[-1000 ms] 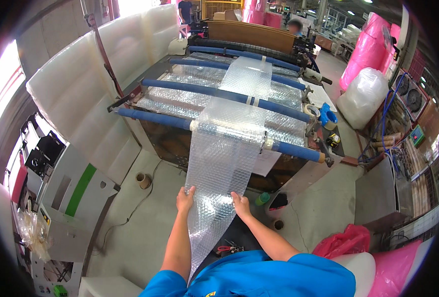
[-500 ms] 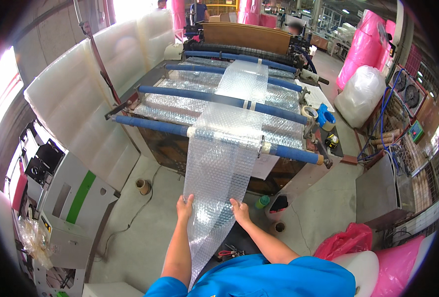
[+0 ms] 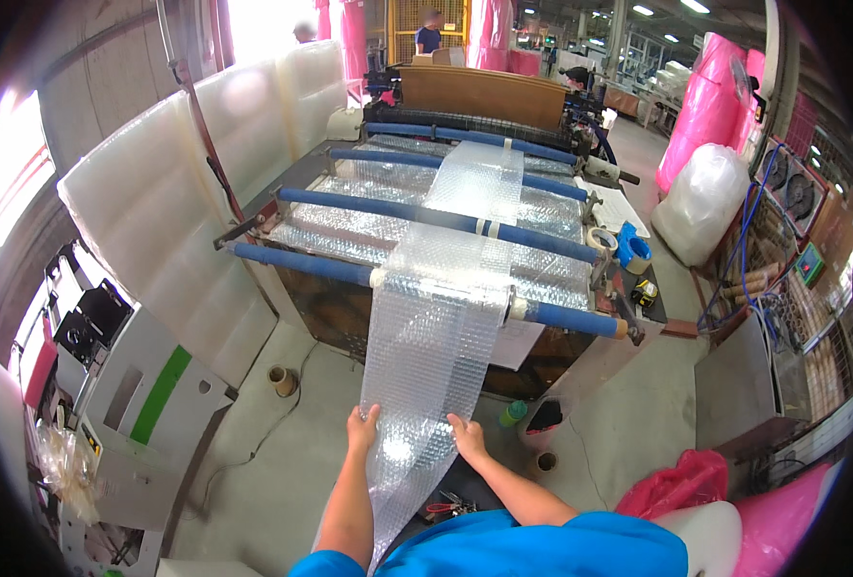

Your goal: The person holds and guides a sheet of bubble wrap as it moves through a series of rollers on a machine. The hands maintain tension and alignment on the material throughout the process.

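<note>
A long strip of clear bubble wrap (image 3: 436, 351) runs down from a machine with several blue rollers (image 3: 388, 203) and passes over the nearest one. My left hand (image 3: 363, 426) grips the strip's left edge, thumb on top. Opposite it, my right hand (image 3: 466, 436) pinches the right edge. Between my hands the sheet is stretched fairly flat; below them it narrows and hangs down toward my body. The fingers under the sheet are partly hidden.
Rolls of tape (image 3: 632, 248) and a tape measure (image 3: 645, 292) sit at the machine's right side. Beneath stand a green bottle (image 3: 513, 413) and a cardboard tube (image 3: 282, 381). Red-handled tools (image 3: 450, 506) lie close to me. A grey-white machine (image 3: 147, 423) is at left, pink film (image 3: 676, 484) at right.
The view has tilted up slightly, so the machine and my hands appear lower. Both hands keep their hold on the bubble wrap.
</note>
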{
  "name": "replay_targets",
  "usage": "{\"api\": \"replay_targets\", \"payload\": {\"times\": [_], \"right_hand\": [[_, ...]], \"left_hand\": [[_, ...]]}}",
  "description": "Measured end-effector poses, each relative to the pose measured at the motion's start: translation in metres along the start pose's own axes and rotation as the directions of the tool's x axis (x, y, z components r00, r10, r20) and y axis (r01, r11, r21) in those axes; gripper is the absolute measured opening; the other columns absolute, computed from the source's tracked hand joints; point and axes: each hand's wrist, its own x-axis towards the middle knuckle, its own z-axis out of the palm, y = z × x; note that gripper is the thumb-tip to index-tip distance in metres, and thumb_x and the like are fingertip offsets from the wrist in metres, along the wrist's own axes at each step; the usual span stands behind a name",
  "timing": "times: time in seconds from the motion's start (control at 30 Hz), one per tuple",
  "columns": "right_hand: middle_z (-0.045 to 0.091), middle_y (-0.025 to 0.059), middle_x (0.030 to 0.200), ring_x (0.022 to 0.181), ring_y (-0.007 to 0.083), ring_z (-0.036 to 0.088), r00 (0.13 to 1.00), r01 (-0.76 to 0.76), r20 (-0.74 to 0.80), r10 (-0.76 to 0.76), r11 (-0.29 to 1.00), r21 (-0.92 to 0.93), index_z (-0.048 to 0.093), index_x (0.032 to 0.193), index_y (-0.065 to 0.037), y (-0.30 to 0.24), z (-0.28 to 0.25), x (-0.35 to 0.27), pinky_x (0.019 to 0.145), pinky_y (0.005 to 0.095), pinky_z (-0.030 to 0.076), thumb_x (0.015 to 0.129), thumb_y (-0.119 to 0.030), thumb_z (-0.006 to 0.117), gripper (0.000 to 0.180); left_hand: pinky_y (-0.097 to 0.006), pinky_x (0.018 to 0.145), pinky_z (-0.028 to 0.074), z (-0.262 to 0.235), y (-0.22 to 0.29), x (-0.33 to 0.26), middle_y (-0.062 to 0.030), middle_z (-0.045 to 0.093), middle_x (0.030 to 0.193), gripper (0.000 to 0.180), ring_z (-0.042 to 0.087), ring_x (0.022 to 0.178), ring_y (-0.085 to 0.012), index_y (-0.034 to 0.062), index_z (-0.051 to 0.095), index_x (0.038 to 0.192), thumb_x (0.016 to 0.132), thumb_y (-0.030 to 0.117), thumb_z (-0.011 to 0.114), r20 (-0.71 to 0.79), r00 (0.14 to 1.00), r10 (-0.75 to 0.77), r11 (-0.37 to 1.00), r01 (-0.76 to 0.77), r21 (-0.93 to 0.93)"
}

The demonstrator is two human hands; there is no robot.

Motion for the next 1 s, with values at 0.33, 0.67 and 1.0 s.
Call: {"api": "replay_targets", "payload": {"times": [0.33,0.67,1.0], "right_hand": [[0.048,0.0001,0.051,0.047,0.0092,0.045,0.968,0.246,-0.058,-0.242,0.967,0.067,0.053,0.058,-0.003,-0.062,-0.026,0.08,0.046,0.0237,0.036,0.078,-0.047,0.054,0.048],[0.058,0.0034,0.071,0.064,0.0094,0.051,0.999,0.053,-0.017,-0.05,0.951,0.306,0.061,0.08,0.001,-0.147,-0.04,0.084,0.057,0.0238,0.039,0.078,-0.029,0.061,0.03],[0.057,0.0026,0.063,0.054,0.0072,0.05,0.981,-0.056,0.194,0.01,0.971,0.231,0.059,0.072,-0.002,-0.106,-0.017,-0.037,0.051,0.0223,0.039,0.077,-0.031,0.061,0.029]], "left_hand": [[-0.037,0.073,0.042,0.015,0.076,0.061,-0.0162,0.06,0.088,0.044,0.056,0.086,-0.0314,0.0017,0.055,0.092,0.075,0.042,0.058,0.022,0.996,0.085,0.996,-0.085,0.01],[-0.039,0.076,0.042,0.005,0.169,0.071,-0.0167,0.059,0.095,0.068,0.055,0.09,-0.0311,0.0045,0.05,0.1,0.061,0.058,0.062,-0.058,0.998,0.026,0.988,-0.017,0.154],[-0.031,0.063,0.045,-0.066,0.108,-0.016,-0.0112,0.061,0.077,0.052,0.057,0.07,-0.0181,-0.0012,0.054,0.086,0.059,0.04,0.073,-0.079,0.997,0.016,0.997,-0.01,0.07]]}}
